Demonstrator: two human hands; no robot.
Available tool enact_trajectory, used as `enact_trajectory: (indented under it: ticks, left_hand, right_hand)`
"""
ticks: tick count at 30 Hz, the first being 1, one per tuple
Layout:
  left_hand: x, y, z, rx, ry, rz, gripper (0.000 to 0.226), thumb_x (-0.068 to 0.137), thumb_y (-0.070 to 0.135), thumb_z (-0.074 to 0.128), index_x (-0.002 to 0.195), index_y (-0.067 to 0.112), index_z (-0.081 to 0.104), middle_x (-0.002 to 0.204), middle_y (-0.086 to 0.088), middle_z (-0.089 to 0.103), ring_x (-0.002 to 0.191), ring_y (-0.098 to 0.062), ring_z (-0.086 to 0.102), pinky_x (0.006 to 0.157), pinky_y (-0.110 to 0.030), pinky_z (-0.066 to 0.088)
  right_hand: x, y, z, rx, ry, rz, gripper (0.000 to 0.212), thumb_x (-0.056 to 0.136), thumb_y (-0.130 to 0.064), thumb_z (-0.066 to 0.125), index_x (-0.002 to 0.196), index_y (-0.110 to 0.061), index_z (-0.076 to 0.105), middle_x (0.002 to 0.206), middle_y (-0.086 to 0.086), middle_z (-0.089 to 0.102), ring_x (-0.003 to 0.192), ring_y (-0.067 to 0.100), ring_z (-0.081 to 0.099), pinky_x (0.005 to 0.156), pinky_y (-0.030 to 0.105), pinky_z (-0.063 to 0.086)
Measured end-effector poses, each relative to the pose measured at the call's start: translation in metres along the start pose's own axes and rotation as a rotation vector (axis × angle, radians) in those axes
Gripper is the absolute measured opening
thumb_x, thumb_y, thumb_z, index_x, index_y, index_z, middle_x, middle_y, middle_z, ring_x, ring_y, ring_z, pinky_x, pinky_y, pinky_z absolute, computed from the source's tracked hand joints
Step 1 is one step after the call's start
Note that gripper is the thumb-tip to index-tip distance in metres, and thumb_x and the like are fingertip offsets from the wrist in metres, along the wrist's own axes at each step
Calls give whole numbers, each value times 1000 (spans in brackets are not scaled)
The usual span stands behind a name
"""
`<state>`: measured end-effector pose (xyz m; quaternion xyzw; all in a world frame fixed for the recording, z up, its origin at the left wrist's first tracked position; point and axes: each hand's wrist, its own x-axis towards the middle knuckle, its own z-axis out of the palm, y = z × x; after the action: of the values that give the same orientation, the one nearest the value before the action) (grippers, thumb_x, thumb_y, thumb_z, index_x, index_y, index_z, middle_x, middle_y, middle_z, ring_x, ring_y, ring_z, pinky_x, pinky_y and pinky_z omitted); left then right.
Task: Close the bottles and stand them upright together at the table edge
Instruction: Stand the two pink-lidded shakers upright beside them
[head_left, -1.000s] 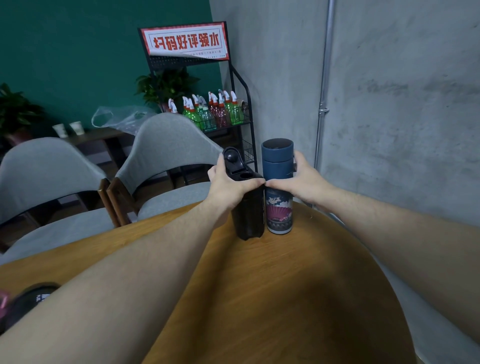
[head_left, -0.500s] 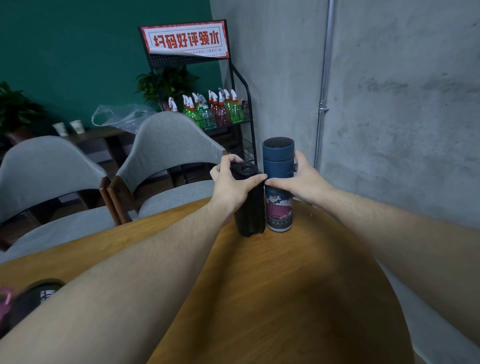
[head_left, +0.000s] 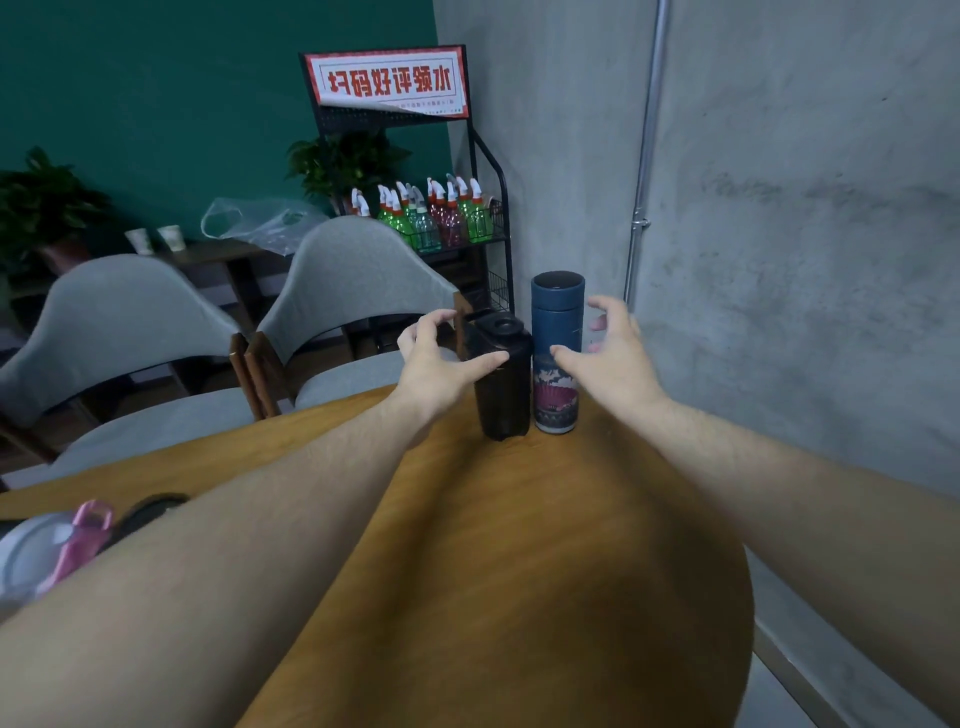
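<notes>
Two bottles stand upright and touching at the far edge of the round wooden table (head_left: 545, 561). The black bottle (head_left: 503, 392) on the left has its flip lid down. The taller blue bottle (head_left: 557, 358) on the right has a patterned lower band and its cap on. My left hand (head_left: 439, 364) hovers just left of the black bottle, fingers spread, thumb tip near its side. To the right of the blue bottle my right hand (head_left: 605, 353) is spread open too, holding nothing.
A pale bottle with a pink strap (head_left: 47, 551) and a dark round object (head_left: 148, 512) lie at the table's left edge, partly behind my left forearm. Two grey chairs (head_left: 358, 291) stand beyond the table. A concrete wall (head_left: 805, 260) runs close on the right.
The black bottle's lid went from raised to shut. Both hands then let go of the bottles and spread open beside them.
</notes>
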<state>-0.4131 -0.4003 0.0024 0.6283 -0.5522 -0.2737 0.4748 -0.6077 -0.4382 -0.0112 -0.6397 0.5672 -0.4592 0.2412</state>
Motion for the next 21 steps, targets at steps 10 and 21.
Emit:
enact_trajectory:
  ticks: [10, 21]
  left_hand:
    - [-100, -34, -116, 59, 10, -126, 33, 95, 30, 67, 125, 25, 56, 121, 0, 61, 103, -19, 61, 74, -29, 50]
    - [-161, -72, -252, 503, 60, -123, 24, 91, 15, 63, 114, 21, 60, 104, -1, 63, 88, -20, 58, 81, -33, 48]
  right_hand:
    - [-108, -81, 47, -18, -452, -63, 52, 92, -27, 67, 140, -26, 48, 111, 4, 66, 94, 23, 70, 84, 42, 59]
    - [-186, -155, 139, -183, -785, -191, 56, 96, -41, 62, 146, -24, 43, 110, 0, 65, 92, 17, 66, 70, 26, 50]
